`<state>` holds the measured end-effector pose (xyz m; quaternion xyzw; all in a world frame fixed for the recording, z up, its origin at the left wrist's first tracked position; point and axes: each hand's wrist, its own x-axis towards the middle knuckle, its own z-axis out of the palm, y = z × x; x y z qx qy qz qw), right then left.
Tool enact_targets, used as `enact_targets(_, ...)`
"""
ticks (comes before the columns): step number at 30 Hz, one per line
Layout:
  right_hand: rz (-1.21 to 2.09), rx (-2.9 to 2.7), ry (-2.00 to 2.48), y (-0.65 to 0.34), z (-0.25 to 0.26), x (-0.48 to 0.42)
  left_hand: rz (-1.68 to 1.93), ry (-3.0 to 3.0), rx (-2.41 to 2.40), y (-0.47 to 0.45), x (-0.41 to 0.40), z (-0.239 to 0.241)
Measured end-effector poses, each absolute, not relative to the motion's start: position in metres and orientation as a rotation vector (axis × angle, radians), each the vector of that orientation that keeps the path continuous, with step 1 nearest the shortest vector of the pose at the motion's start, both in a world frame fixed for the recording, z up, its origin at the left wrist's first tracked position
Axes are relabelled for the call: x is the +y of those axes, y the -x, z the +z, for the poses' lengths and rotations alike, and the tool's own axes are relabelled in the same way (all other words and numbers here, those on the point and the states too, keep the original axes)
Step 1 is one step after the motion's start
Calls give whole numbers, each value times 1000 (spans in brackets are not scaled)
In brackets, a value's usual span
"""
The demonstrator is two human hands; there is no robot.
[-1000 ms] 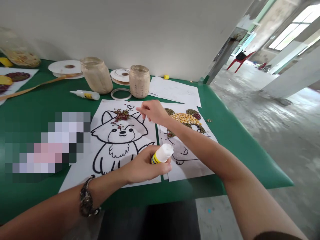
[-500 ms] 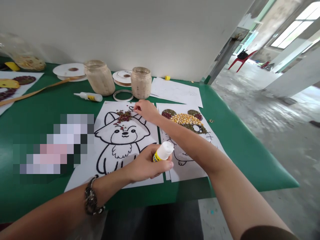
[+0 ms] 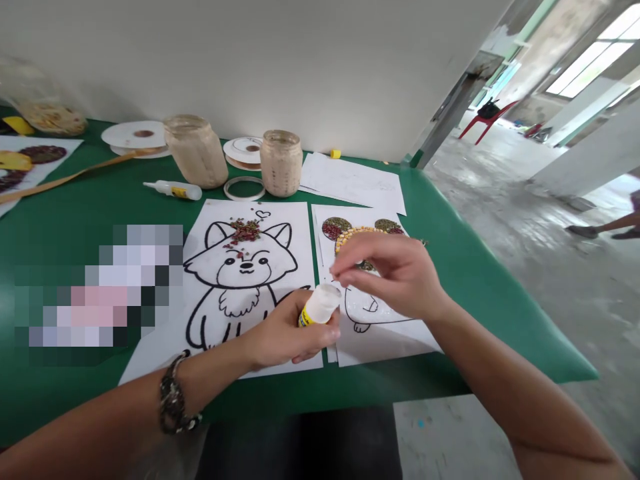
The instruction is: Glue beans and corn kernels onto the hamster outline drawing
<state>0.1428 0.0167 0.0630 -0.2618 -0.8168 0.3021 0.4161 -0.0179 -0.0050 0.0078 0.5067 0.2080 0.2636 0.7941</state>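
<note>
My left hand (image 3: 283, 331) is wrapped round a glue stick (image 3: 321, 304), its white end tilted up and its yellow label partly covered. Just above that end, my right hand (image 3: 400, 270) has thumb and fingertips pinched together; whatever they hold is too small to make out. Under my left forearm lies a sheet with a fox-like outline (image 3: 247, 280). Mixed red and green beans (image 3: 245, 230) are heaped on the animal's forehead, a few scattered around. Beside it, my right hand partly covers a second drawing (image 3: 385, 343) with beans and yellow corn kernels on its head.
Two cloudy jars (image 3: 194, 153) (image 3: 281, 163), ribbon spools (image 3: 133, 137), a tape ring (image 3: 244, 189) and a glue bottle (image 3: 175, 190) line the back. White papers (image 3: 355, 180) lie behind the drawings. A yellow cap (image 3: 335, 154) is by the wall. A person's leg (image 3: 615, 225) shows far right.
My right hand has moved from the bean heap rightward and toward me, to the glue stick's white end. My left hand keeps its hold on the glue stick. A person's leg has appeared far right.
</note>
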Motion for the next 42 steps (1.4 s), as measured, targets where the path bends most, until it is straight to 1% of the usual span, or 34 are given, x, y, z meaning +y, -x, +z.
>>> enact_targets(6, 568, -2153, 618, -146, 59, 0, 470, -1120, 468, 18, -6, 9)
enact_targets(11, 505, -2210, 597, -147, 57, 0, 411, -1136, 436, 20, -5, 8)
enact_targets(14, 423, -2256, 575, -149, 56, -1, 419, -1048, 393, 20, -5, 6)
enact_targets(19, 187, -2325, 524, -152, 53, 0, 445, -898, 246, 20, -5, 3)
enact_targets(23, 103, -2315, 529, -153, 50, 1, 428, -868, 188, 20, -5, 2)
enact_targets(29, 129, -2240, 489, -149, 46, 0, 386, -833, 85, 20, -4, -2)
enact_targets(37, 31, -2172, 472, -148, 41, -2, 425, -795, 28, 21, -4, -4)
enact_targets(39, 89, -2149, 486, -147, 41, -2, 453, -796, 18, 22, -3, -3)
enact_targets(42, 262, -2045, 546, -147, 40, -3, 455, -814, 35, 22, -2, -1)
